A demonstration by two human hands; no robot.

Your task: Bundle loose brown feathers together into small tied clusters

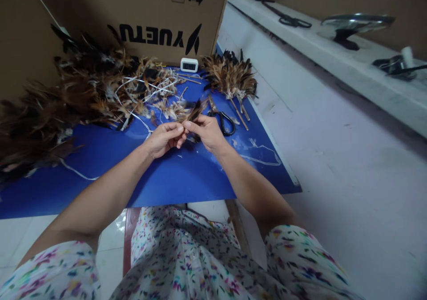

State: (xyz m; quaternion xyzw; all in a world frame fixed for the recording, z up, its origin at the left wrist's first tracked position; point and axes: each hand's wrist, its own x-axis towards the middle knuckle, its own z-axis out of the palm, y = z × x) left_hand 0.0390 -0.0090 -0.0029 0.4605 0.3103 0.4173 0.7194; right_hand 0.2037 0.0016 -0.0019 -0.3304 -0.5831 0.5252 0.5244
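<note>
Over the blue table [167, 182], my left hand [166, 139] and my right hand [207, 132] meet at their fingertips. Between them is a small bunch of brown and black feathers [196, 110], its tips pointing up and to the right. Both hands are pinched on its lower end; the exact grip of each finger is partly hidden. Scissors with black handles [227, 123] lie just beyond my right hand. Behind my hands are loose pale and brown feathers [171, 109] with white string [140, 118] among them.
A large feather pile [90, 86] covers the table's left and back. Feather bundles on sticks [231, 75] lie back right. A white digital clock [189, 65] stands before a cardboard box [150, 11]. A ledge [320, 42] at right holds black scissors [295, 22].
</note>
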